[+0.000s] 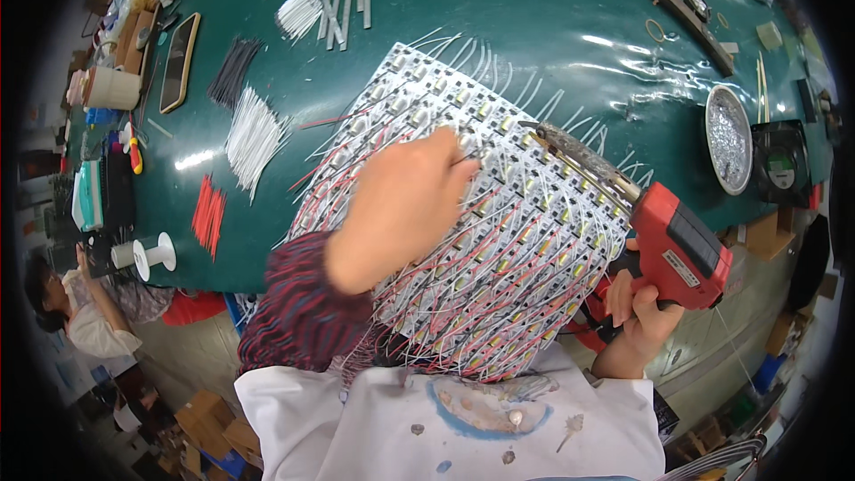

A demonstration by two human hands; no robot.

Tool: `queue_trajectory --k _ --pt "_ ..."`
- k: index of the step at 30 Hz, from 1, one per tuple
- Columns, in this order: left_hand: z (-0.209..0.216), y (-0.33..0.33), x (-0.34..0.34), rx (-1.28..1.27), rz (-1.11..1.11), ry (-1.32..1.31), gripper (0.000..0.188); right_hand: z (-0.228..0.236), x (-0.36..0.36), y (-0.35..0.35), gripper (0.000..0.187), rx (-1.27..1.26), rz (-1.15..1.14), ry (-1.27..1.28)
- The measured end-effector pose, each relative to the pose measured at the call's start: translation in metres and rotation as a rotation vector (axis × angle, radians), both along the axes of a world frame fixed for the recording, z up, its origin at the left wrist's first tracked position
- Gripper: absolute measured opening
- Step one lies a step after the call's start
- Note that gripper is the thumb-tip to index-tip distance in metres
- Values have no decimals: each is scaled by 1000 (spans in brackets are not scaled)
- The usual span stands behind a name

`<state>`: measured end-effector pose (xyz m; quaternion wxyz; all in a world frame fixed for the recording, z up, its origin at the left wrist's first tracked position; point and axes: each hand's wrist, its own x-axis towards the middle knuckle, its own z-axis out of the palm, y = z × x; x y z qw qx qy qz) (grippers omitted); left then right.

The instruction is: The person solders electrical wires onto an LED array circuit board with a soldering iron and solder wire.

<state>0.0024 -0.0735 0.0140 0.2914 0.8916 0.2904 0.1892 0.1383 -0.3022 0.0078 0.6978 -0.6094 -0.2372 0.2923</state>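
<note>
- One red soldering gun [666, 245], gripped by right hand [643, 313]
- Four wire bundles [253, 138]
- One wired panel [525, 178], beneath left hand [408, 196], left of right hand
- Left fingers curled; cannot tell if holding

Red-black soldering gun [679, 245], white circuit board [499, 236], green table [534, 18], striped sleeve [298, 303].

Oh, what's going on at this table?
A person is working over a panel of small circuit boards with red and white wires over much of it. The right hand grips a red-and-black soldering gun, its tip over the panel's far right side. The left hand is over the panel, fingertips drawn together; whether they pinch anything is unclear. Loose red wires, white wires and black wires lie on the green table to the left.
</note>
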Motion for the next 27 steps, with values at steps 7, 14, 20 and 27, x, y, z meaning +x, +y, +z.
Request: queue_trajectory --k 7,14,20,27 --pt "41 -4 5 -269 3 -15 12 3 7 -11 66 3 -44 44" --pt "-9 -19 26 -37 37 46 13 -1 0 -14 68 -18 -9 -28" --pt "-7 -15 26 -152 39 63 13 -3 2 -14 66 -70 36 -45" --pt "-9 -13 26 -150 43 40 15 -13 2 -21 61 -79 29 63"
